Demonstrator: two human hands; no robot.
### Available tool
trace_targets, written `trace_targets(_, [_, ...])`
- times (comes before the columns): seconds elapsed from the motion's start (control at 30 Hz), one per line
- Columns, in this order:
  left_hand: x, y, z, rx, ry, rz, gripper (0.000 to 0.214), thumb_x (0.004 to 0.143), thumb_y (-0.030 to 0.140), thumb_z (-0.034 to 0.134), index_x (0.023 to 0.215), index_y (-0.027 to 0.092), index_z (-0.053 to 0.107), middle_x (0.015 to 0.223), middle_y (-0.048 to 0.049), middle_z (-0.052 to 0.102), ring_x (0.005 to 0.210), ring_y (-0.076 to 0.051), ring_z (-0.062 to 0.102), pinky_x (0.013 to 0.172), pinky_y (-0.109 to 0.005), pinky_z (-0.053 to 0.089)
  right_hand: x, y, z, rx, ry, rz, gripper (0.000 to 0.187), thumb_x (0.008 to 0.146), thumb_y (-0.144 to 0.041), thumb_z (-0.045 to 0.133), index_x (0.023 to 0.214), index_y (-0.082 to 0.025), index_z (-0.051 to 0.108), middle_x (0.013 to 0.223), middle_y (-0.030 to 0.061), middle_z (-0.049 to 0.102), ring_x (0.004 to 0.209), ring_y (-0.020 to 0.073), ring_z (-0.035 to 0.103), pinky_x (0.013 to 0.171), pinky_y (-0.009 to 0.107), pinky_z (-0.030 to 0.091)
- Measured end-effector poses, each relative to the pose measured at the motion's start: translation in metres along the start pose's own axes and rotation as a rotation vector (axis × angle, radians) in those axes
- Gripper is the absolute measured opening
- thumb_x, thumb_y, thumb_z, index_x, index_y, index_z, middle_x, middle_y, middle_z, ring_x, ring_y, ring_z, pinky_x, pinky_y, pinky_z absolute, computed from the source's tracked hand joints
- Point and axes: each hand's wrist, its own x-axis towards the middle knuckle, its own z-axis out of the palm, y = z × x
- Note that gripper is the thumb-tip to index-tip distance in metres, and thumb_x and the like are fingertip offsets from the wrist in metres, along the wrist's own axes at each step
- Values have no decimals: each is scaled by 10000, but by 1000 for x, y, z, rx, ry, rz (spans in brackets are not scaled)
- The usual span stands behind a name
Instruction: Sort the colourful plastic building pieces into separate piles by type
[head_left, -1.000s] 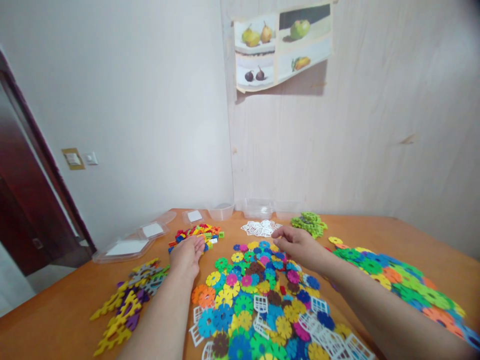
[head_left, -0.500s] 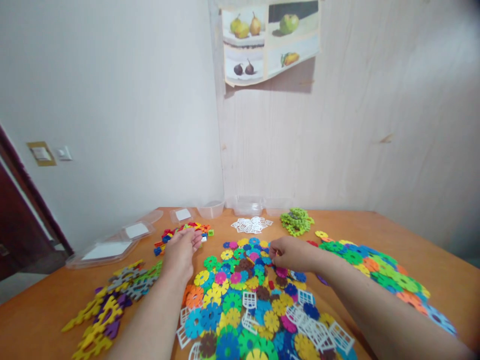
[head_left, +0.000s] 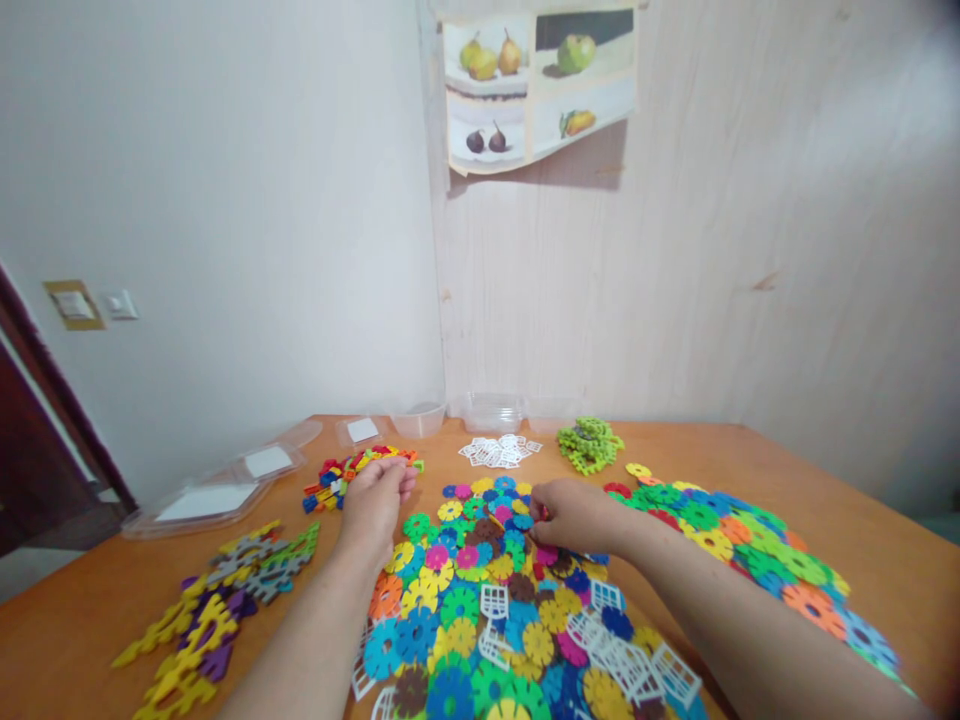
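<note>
The right hand [head_left: 576,515], its fingers curled on a grip I cannot tell, has come lower over the flower-shaped discs [head_left: 461,604] in the middle, so work is now there, while the left hand [head_left: 373,500], half open with nothing visible inside, rests near the small bricks [head_left: 328,478].

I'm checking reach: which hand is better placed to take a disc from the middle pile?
Probably the right hand: it is low, right at the middle pile, while the left hand is nearer the small bricks.
</note>
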Motion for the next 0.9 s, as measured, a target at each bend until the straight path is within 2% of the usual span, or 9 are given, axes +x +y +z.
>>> trace_targets(0.07, [-5, 2, 2, 33, -43, 21, 231, 679, 301, 666, 850, 146, 668, 754, -47, 707, 696, -142, 642, 642, -239, 474, 3, 2, 2, 74, -5, -15, 128, 753, -329, 609, 742, -204, 635, 709, 10, 628, 641, 145, 528, 518, 244, 275])
trace_targets(0.17, [-14, 5, 8, 90, -137, 36, 260, 687, 341, 671, 865, 152, 669, 769, -45, 711, 705, -153, 641, 668, -257, 480, 6, 7, 4, 259, -55, -21, 154, 785, -312, 578, 703, -185, 606, 634, -13, 571, 572, 110, 470, 496, 227, 286])
trace_targets(0.43, [-41, 10, 24, 318, -508, 92, 229, 768, 365, 616, 871, 165, 665, 803, -29, 710, 731, -162, 632, 686, -265, 475, 4, 4, 3, 741, -105, 25, 224, 817, -399, 595, 752, -185, 591, 547, -50, 526, 491, 80, 422, 460, 197, 299])
trace_targets(0.6, [-56, 4, 31, 342, -722, 138, 322, 789, 372, 650, 1048, 182, 649, 864, -32, 696, 788, -168, 646, 711, -268, 495, -1, -11, -3, 993, -192, 5, 290, 816, -465, 617, 750, -186, 577, 492, -63, 519, 414, 61, 371, 403, 193, 225])
trace_targets(0.73, [-63, 1, 34, 334, -787, 216, 292, 792, 349, 674, 1033, 185, 666, 906, -50, 704, 826, -169, 643, 751, -266, 496, -4, -24, -2, 1144, -202, -34, 326, 815, -480, 624, 708, -183, 541, 473, -75, 497, 379, 46, 346, 379, 188, 213])
trace_targets(0.9, [-64, 0, 36, 304, -767, 250, 217, 832, 360, 637, 940, 174, 671, 815, -34, 685, 730, -142, 617, 689, -244, 481, -2, -31, 5, 1304, -169, -17, 358, 810, -511, 632, 727, -171, 555, 442, -78, 491, 334, 41, 321, 353, 183, 243])
